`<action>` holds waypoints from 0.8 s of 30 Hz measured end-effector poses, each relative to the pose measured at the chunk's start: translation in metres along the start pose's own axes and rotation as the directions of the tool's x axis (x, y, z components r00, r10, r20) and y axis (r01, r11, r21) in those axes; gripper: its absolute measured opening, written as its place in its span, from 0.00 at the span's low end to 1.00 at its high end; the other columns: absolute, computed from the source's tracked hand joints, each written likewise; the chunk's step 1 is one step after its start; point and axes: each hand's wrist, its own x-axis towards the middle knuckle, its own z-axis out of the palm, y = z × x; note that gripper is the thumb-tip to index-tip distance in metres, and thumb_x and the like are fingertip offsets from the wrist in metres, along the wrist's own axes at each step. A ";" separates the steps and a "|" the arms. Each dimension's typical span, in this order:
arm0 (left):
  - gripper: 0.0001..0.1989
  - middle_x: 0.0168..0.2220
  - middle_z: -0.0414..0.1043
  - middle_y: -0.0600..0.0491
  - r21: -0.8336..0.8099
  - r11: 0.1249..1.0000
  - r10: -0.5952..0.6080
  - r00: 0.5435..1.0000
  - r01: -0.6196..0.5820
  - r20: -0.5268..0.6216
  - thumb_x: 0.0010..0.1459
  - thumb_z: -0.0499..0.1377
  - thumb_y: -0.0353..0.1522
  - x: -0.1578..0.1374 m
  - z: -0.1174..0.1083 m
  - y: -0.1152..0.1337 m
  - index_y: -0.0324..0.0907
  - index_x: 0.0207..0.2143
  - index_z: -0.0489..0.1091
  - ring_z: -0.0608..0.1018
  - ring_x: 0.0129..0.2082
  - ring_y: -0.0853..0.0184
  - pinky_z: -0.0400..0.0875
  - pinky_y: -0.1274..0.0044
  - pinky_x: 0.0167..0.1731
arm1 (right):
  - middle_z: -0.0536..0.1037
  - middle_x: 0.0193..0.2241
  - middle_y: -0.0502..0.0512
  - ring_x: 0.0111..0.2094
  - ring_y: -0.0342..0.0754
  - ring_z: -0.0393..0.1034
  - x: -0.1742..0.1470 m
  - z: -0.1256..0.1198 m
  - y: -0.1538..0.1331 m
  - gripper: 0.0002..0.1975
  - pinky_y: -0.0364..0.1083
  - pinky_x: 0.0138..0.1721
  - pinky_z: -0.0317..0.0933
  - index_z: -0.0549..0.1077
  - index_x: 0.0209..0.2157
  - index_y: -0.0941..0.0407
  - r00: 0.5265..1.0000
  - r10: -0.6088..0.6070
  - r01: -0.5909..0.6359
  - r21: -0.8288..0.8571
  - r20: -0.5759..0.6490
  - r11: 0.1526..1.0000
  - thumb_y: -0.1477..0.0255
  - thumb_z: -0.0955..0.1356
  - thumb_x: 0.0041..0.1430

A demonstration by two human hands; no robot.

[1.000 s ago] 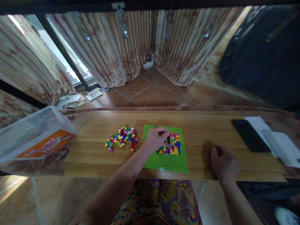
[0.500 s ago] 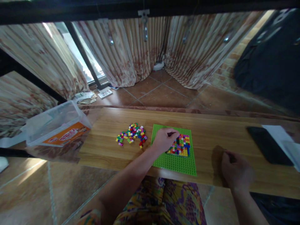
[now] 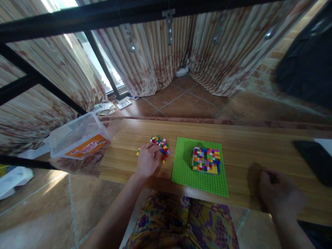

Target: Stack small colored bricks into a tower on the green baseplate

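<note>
My left hand [image 3: 148, 159] is over the pile of loose small toy bricks [image 3: 164, 142], its fingers bent together among them and covering part of the pile. Whatever is between the fingertips is hidden. To the right of it lies a green studded baseplate [image 3: 182, 174]. A block of many-coloured bricks [image 3: 206, 160] stands on this baseplate, raised above the studs. My right hand [image 3: 279, 189] rests on the wooden table [image 3: 241, 148] as a loose fist, away from the baseplate. Nothing shows in it.
A clear plastic tub [image 3: 80, 138] with an orange label stands at the table's left end. A dark flat object [image 3: 312, 160] lies at the right, beside white paper. A dark metal bar [image 3: 145, 16] crosses overhead. Papers [image 3: 105, 108] lie on the floor beyond.
My left hand has gone from the block of bricks on the baseplate leftward to the loose pile. The view has shifted a little left. My right hand stays a loose fist on the table.
</note>
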 end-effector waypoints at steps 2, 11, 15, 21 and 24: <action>0.11 0.43 0.81 0.48 0.069 0.997 0.015 1.000 -0.017 0.021 0.63 0.58 0.26 -0.003 0.000 -0.004 0.45 0.39 0.80 0.79 0.45 0.59 0.74 0.65 0.50 | 0.82 0.41 0.65 0.35 0.56 0.71 0.000 0.001 0.001 0.22 0.51 0.34 0.54 0.82 0.46 0.57 1.000 0.001 -0.001 0.005 -0.008 1.000 0.59 0.63 0.64; 0.12 0.50 0.77 0.46 0.212 0.977 0.006 0.994 -0.030 0.112 0.63 0.59 0.29 0.000 0.006 0.002 0.48 0.44 0.81 0.75 0.50 0.55 0.69 0.59 0.53 | 0.81 0.39 0.64 0.33 0.55 0.68 0.003 0.005 0.002 0.20 0.51 0.34 0.53 0.82 0.44 0.56 1.000 0.019 -0.019 0.023 -0.020 1.000 0.60 0.64 0.63; 0.11 0.50 0.77 0.47 0.232 0.972 -0.006 0.993 -0.021 0.116 0.63 0.59 0.28 0.000 0.008 0.003 0.47 0.42 0.81 0.75 0.50 0.55 0.69 0.59 0.53 | 0.81 0.38 0.63 0.32 0.54 0.68 0.001 0.005 0.002 0.19 0.51 0.34 0.54 0.82 0.42 0.56 0.998 -0.013 0.016 0.040 -0.062 0.999 0.61 0.64 0.63; 0.08 0.48 0.78 0.46 0.151 0.988 0.011 0.998 -0.019 0.054 0.62 0.59 0.27 0.002 0.007 0.002 0.43 0.40 0.77 0.76 0.51 0.54 0.71 0.61 0.53 | 0.81 0.37 0.62 0.31 0.52 0.67 0.000 0.005 0.001 0.19 0.50 0.33 0.53 0.82 0.42 0.57 0.998 -0.013 0.016 0.045 -0.061 0.999 0.61 0.64 0.63; 0.07 0.43 0.79 0.48 0.027 1.000 -0.009 1.000 0.009 0.020 0.62 0.59 0.27 0.004 0.003 0.008 0.44 0.40 0.75 0.79 0.46 0.58 0.73 0.65 0.49 | 0.81 0.37 0.62 0.31 0.51 0.67 0.000 0.005 -0.001 0.19 0.49 0.33 0.54 0.82 0.42 0.58 0.997 -0.028 0.032 0.060 -0.065 0.998 0.62 0.64 0.62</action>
